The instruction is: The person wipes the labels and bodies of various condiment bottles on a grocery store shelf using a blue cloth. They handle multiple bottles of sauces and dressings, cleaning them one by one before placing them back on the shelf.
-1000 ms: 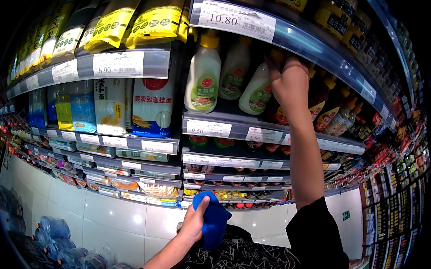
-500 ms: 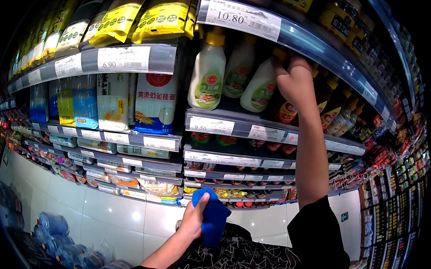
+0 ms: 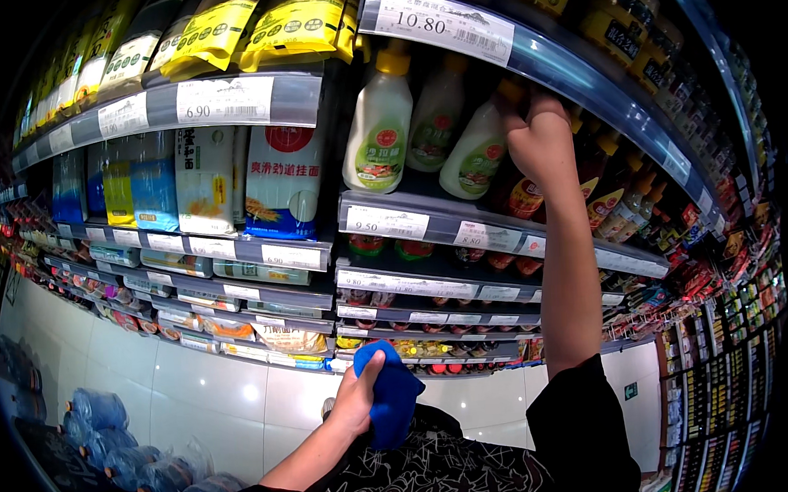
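Observation:
My left hand (image 3: 358, 395) is closed around a bunched blue cloth (image 3: 395, 400), held low in front of my body, thumb on top. Raised high, my right hand (image 3: 541, 143) reaches between two shelf boards with its fingers curled. It touches or nearly touches the neck of a white squeeze bottle (image 3: 474, 159) with a green label and orange cap, which leans right. A dark sauce bottle with a red label (image 3: 524, 198) stands right below this hand, its neck covered by it. My fingertips are hidden, so what they grip does not show. Another white bottle (image 3: 378, 128) stands upright to the left.
The upper shelf edge (image 3: 509, 52) runs just above my right hand; the lower shelf edge (image 3: 499, 241) passes under it. Noodle packs (image 3: 281, 185) fill the left shelves. Dark-lidded jars (image 3: 618, 34) stand at the upper right. Large water bottles (image 3: 98, 408) are on the left.
Both hands stay nearly in place. The right hand's fingers have shifted slightly, and the view has moved a little. The left hand still holds the blue cloth.

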Demonstrator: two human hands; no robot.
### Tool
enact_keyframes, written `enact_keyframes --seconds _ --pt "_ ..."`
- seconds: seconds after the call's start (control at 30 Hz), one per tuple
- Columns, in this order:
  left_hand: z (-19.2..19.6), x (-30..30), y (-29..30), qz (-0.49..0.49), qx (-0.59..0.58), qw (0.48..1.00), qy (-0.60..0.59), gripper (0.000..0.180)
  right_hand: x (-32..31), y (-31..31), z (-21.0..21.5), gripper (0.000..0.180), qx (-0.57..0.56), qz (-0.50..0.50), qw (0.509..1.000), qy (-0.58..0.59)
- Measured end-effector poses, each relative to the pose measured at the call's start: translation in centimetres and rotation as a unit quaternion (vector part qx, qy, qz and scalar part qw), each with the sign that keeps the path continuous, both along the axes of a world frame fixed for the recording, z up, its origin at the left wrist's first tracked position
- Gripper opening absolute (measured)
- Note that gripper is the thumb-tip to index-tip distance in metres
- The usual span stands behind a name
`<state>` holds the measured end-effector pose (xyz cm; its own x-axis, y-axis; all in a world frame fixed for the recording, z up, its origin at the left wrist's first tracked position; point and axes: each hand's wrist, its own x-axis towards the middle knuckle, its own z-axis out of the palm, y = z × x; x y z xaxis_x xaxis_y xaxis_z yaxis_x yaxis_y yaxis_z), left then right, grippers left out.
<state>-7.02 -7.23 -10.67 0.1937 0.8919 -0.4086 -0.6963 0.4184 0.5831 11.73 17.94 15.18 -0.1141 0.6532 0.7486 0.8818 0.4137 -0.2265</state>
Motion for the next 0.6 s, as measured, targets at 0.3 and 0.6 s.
enact_keyframes --seconds 0.3,0.6 --pt "-0.3 -0.5 0.2 -0.009 0.003 0.986 -0.164 0.051 -0.9 -0.6 -0.6 0.029 -0.024 0.139 0.984 0.109" --pt "-7.7 -0.7 -1.4 -0.189 0.279 0.92 0.2 0.072 -2.5 -4.0 -5.8 0.044 0.221 0.442 0.858 0.142"
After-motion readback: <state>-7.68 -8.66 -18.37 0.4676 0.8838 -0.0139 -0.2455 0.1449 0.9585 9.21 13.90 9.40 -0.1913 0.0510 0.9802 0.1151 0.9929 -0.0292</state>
